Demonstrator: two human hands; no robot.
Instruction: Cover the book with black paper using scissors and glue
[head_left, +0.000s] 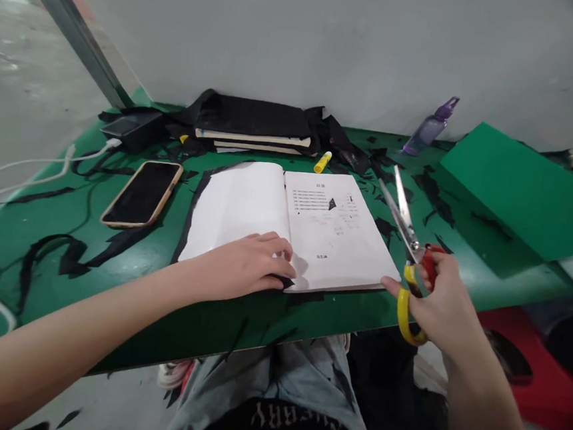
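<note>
An open book (pixel 247 205) with white pages lies on the green table (pixel 108 306) in front of me. My left hand (pixel 246 265) rests flat on the book's lower edge near the spine, fingers over a black scrap. My right hand (pixel 442 302) grips scissors (pixel 408 229) with red and yellow handles just right of the book. The blades are parted and point up and away, and a fingertip touches the book's right corner.
A phone (pixel 142 192) lies face up left of the book. Behind are stacked books in black wrap (pixel 254 122), a yellow glue stick (pixel 322 162), a purple bottle (pixel 432 126) and a green sheet (pixel 524 186). Black paper scraps (pixel 62 252) and white cables (pixel 34 169) litter the table.
</note>
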